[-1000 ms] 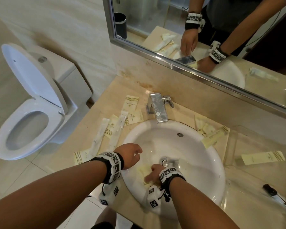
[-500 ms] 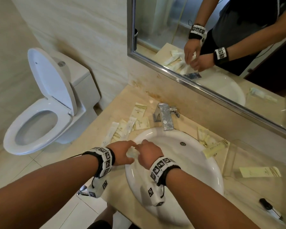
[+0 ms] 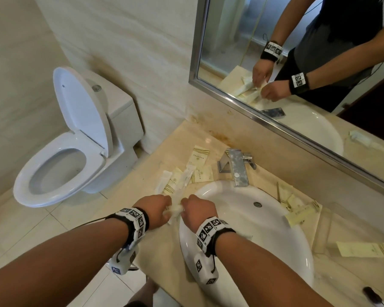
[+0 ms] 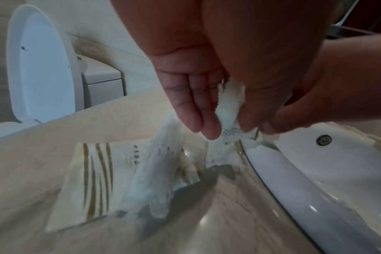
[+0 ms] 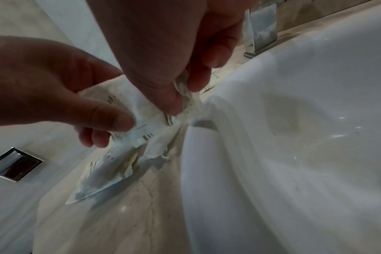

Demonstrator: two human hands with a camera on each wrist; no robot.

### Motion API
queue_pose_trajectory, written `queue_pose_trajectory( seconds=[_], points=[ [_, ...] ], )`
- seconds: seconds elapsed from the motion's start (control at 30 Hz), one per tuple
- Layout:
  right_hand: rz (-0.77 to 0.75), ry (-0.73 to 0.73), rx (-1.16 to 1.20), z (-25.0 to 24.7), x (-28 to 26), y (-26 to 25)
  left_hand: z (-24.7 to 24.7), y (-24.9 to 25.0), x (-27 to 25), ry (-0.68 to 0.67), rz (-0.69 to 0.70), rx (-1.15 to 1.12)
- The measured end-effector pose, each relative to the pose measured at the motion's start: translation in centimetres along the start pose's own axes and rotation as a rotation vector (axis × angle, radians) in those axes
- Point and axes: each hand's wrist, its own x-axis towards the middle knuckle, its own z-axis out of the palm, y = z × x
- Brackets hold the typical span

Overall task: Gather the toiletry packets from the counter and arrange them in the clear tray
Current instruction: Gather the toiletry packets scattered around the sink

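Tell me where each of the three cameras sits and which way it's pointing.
Head: worn on the head, looking forward and down at the sink and counter; both forearms, left hand and right hand show.
Left wrist: looks along the left hand at its fingers pinching a packet.
Right wrist: looks along the right hand toward the sink rim and faucet; the left hand shows too.
Shared: all views show that packet held between both hands.

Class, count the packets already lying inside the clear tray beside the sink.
1. A cream packet lies flat in the clear tray, right of the sink. The tray runs off-frame, so more may be hidden.
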Motion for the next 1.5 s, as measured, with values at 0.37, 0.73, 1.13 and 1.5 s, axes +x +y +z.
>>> queue_pose_trajectory(
  seconds=[0.37,0.73,1.13,1.5],
  points=[
    [-0.062,0.000,0.061,-0.3,0.8,-1.1,0.1,0.6,1.7,-0.063,0.035,0.045],
    [0.211,-0.175,0.418,-2.6,3.2,2.0,-1.2,-0.7,3.9,-0.088,0.003,0.091],
    [0.305,-0.145,0.085,-3.7,10.5,6.3,-4.4,-2.5,5.2,-0.028,-0.076,0.001],
    [0.248,-0.068,-0.111,-3.3,11.7,5.4,-4.4,-2.9,6.0,-0.092,-0.067,-0.018]
  ],
)
